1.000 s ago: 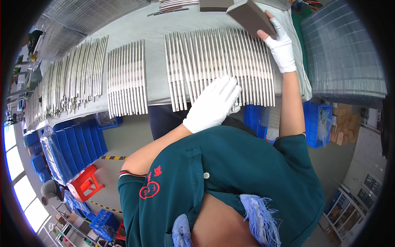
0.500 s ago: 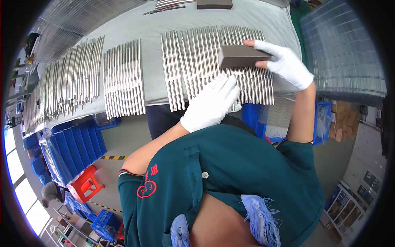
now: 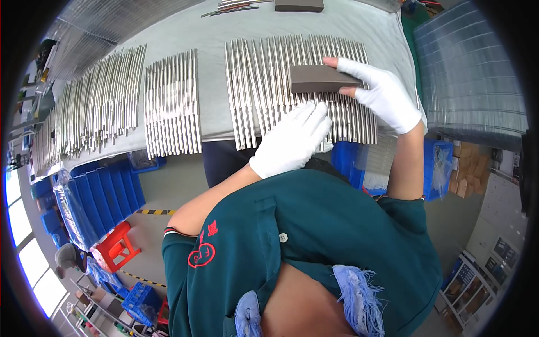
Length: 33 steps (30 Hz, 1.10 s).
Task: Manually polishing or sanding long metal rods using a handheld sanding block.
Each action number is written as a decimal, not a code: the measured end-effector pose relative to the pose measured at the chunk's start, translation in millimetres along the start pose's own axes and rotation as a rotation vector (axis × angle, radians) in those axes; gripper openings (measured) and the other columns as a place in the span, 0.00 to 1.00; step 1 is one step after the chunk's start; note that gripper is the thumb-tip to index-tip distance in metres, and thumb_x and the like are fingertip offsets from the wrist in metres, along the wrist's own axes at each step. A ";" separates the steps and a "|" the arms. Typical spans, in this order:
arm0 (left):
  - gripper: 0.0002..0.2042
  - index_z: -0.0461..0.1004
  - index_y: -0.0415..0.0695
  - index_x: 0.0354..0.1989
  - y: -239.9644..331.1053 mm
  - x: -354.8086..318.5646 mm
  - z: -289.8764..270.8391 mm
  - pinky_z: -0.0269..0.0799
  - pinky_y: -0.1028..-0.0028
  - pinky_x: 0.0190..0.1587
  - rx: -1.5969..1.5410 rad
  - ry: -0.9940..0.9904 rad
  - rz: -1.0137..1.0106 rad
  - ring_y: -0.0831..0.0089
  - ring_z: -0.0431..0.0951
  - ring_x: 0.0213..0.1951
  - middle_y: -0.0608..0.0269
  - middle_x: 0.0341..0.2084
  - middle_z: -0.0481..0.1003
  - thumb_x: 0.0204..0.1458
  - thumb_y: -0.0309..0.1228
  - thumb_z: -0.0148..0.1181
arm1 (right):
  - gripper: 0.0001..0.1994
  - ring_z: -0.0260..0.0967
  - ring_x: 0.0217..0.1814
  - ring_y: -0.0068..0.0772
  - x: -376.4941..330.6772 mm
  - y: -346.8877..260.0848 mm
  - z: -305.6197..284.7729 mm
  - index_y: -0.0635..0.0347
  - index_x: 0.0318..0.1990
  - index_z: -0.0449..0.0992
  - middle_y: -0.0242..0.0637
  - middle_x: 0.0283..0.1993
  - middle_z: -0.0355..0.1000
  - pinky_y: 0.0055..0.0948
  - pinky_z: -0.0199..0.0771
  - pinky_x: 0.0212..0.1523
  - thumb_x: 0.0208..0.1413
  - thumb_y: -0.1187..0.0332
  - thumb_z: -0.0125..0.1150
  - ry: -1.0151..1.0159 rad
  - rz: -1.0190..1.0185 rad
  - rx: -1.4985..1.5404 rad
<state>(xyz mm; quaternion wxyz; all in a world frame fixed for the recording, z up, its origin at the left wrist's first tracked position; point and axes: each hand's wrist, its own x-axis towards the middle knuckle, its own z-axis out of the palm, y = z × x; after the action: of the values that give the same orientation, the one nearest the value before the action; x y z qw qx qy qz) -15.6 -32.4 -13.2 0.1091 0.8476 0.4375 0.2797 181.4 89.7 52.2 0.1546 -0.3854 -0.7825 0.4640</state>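
Note:
A row of thin silvery metal rods (image 3: 243, 95) lies side by side on the pale table covering, their near ends reaching past the table edge. My right hand (image 3: 387, 95), in a white glove with bare thumb and fingertip showing, grips the right end of a dark brown rectangular block (image 3: 317, 80). The block lies across the upper middle of the rods. My left hand (image 3: 295, 137), also gloved in white, rests with outstretched fingers on the near half of the same rods, just below the block.
A smaller group of rods (image 3: 172, 104) and a wide uneven batch (image 3: 101, 98) lie to the left. Another brown block (image 3: 299, 5) sits at the far edge beside several thin rods. Clear plastic sheeting (image 3: 471, 73) is stacked at right. Blue bins (image 3: 106, 194) and a red stool (image 3: 117, 246) stand below.
My right hand has slid the brown block to the left along the rods. The left hand stays on the rods, while the whole view has shifted slightly.

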 end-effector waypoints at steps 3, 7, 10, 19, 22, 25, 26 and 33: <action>0.26 0.72 0.35 0.52 -2.9 0.2 0.6 0.67 0.59 0.63 -0.003 -0.003 0.002 0.51 0.72 0.58 0.46 0.54 0.71 0.49 0.39 0.68 | 0.27 0.68 0.66 0.27 -8.2 4.0 -11.1 0.58 0.64 0.73 0.35 0.66 0.71 0.28 0.68 0.65 0.55 0.80 0.64 0.019 0.047 0.023; 0.26 0.71 0.35 0.52 -0.5 2.9 -6.4 0.67 0.59 0.64 -0.057 -0.082 -0.035 0.51 0.72 0.58 0.46 0.54 0.71 0.48 0.38 0.68 | 0.28 0.66 0.68 0.28 -33.8 13.8 -44.3 0.58 0.65 0.72 0.33 0.67 0.70 0.29 0.63 0.69 0.55 0.81 0.64 0.054 0.110 -0.048; 0.26 0.71 0.35 0.52 0.0 2.2 -3.3 0.67 0.59 0.64 -0.034 -0.018 -0.015 0.51 0.71 0.58 0.47 0.53 0.71 0.48 0.39 0.68 | 0.26 0.69 0.66 0.28 -30.9 16.9 -38.1 0.53 0.65 0.73 0.32 0.65 0.73 0.27 0.66 0.67 0.56 0.76 0.63 0.174 0.023 0.096; 0.26 0.71 0.36 0.52 -5.8 -1.4 2.7 0.66 0.58 0.64 -0.003 -0.019 0.007 0.50 0.71 0.58 0.46 0.53 0.71 0.48 0.39 0.68 | 0.26 0.75 0.59 0.29 -10.7 11.5 -17.7 0.53 0.65 0.72 0.35 0.62 0.75 0.26 0.72 0.62 0.57 0.76 0.63 0.028 0.015 0.126; 0.26 0.71 0.36 0.51 -6.5 -0.4 2.9 0.66 0.58 0.64 0.036 -0.014 0.031 0.50 0.72 0.58 0.46 0.53 0.71 0.48 0.39 0.68 | 0.26 0.75 0.60 0.30 -13.1 -0.2 -3.1 0.53 0.65 0.72 0.35 0.62 0.75 0.28 0.73 0.61 0.57 0.77 0.62 0.097 0.005 -0.062; 0.25 0.72 0.36 0.51 -5.8 0.2 -0.1 0.66 0.58 0.64 0.014 -0.032 0.004 0.50 0.71 0.58 0.46 0.53 0.71 0.48 0.39 0.68 | 0.27 0.75 0.61 0.32 -12.5 -18.2 13.5 0.50 0.65 0.73 0.36 0.62 0.75 0.30 0.76 0.59 0.56 0.79 0.61 0.158 -0.154 -0.403; 0.25 0.72 0.36 0.51 -4.7 1.5 -2.0 0.66 0.58 0.64 0.016 -0.031 0.004 0.50 0.71 0.58 0.46 0.53 0.71 0.48 0.39 0.68 | 0.27 0.75 0.60 0.34 -15.4 -18.0 9.7 0.48 0.64 0.73 0.37 0.61 0.75 0.30 0.76 0.58 0.56 0.78 0.62 0.178 -0.084 -0.366; 0.25 0.70 0.37 0.51 -1.6 2.3 -1.7 0.67 0.59 0.63 -0.058 -0.022 -0.018 0.52 0.71 0.58 0.48 0.52 0.70 0.49 0.39 0.68 | 0.27 0.75 0.60 0.33 -18.5 -12.6 7.6 0.47 0.64 0.74 0.40 0.58 0.77 0.27 0.77 0.56 0.56 0.80 0.60 0.222 -0.078 -0.384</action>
<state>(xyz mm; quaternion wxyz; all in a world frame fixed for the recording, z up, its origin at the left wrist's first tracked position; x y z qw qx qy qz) -16.6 -29.7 -11.6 0.1410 0.8433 0.4354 0.2819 183.2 67.8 61.0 0.1811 -0.4260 -0.8490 0.2548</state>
